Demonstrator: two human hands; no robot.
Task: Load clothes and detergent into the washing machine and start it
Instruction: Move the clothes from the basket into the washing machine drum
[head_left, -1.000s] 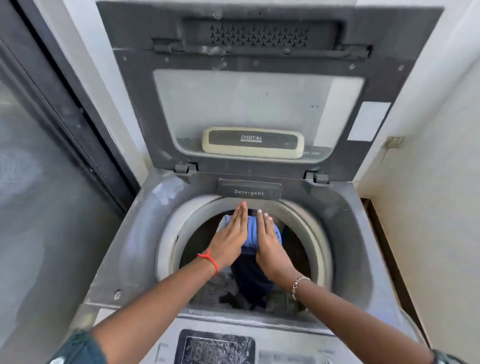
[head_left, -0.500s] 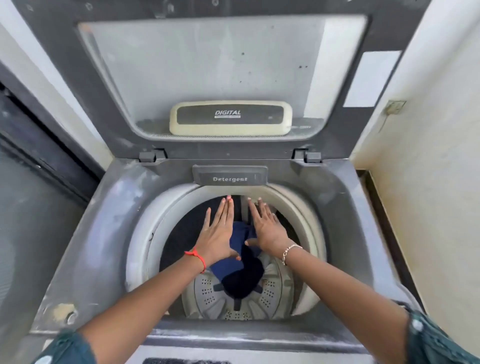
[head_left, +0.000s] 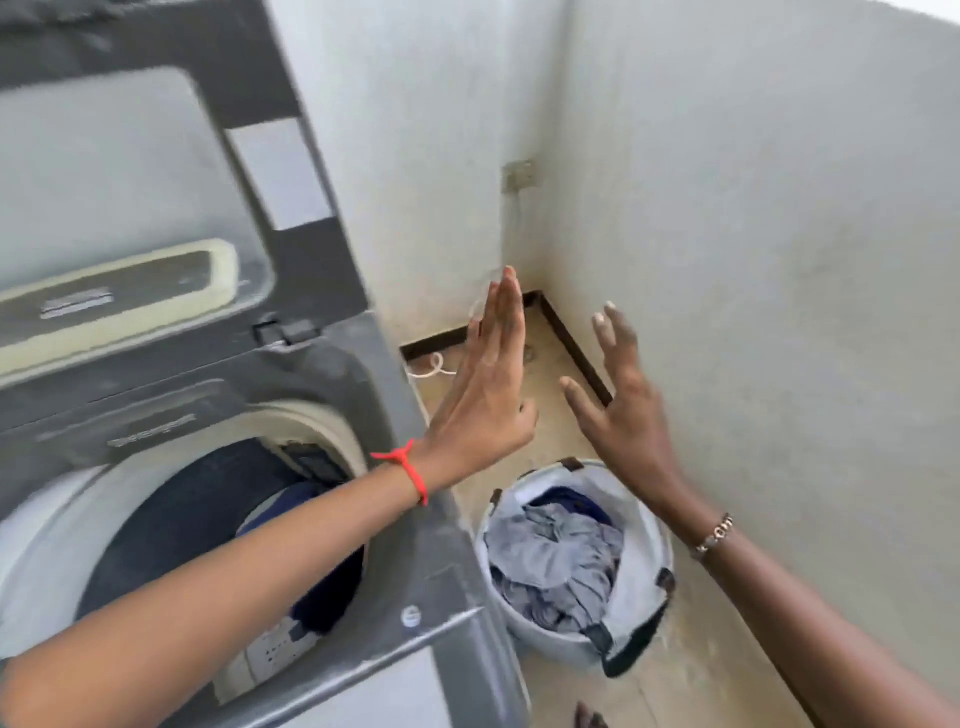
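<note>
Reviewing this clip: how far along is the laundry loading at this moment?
Partly done. Dark blue clothes already lie in the washing machine drum, its lid up. In hand: nothing; the left hand and right hand are open and empty, above the floor beside the machine. Left: the laundry basket on the floor holds grey and blue garments; no detergent is visible and the lid is unclosed.

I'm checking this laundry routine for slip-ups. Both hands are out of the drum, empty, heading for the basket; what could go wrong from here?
1. The lid stands open beside the left hand; a careless swing might knock it.
2. The basket sits in the narrow gap between machine and wall, so the right hand may scrape the wall.
3. The grey clothes lie loosely piled, so pieces could drop on the floor when lifted.
</note>
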